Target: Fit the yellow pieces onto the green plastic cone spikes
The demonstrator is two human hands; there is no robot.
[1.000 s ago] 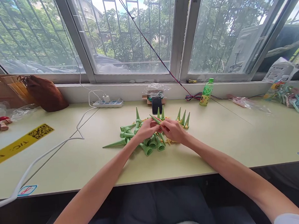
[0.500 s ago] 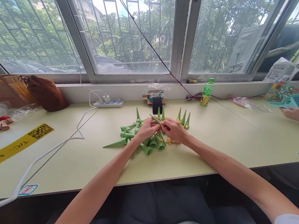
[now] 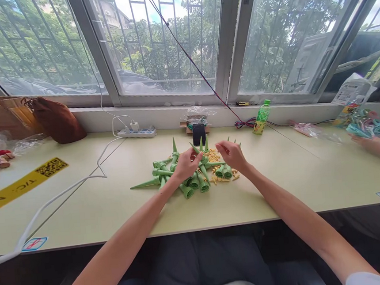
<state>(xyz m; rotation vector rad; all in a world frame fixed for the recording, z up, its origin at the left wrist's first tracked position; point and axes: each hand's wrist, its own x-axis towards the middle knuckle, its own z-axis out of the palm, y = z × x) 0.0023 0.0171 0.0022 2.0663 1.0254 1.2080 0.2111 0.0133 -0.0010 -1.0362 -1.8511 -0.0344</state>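
Note:
A pile of green plastic cone spikes (image 3: 180,180) lies in the middle of the pale green table (image 3: 109,203). Small yellow parts (image 3: 213,155) are scattered just right of the pile. My left hand (image 3: 185,164) is closed on one green cone spike (image 3: 195,149), whose tip points up and to the left. My right hand (image 3: 233,154) hovers a little to the right, above the yellow parts, with its fingertips pinched together. What the pinch holds is too small to see. A few cones (image 3: 229,139) stand upright behind my right hand.
A black phone (image 3: 199,134) stands behind the pile, with a green bottle (image 3: 261,117) to its right. A power strip (image 3: 137,132) and white cable (image 3: 58,194) lie left, near a brown pouch (image 3: 56,119). Another person's hand (image 3: 375,145) rests by teal items (image 3: 377,129) at far right.
My right hand has drawn away from my left hand, up and to the right, uncovering yellow parts and cones. The other person's hand has lowered the teal scoop it held.

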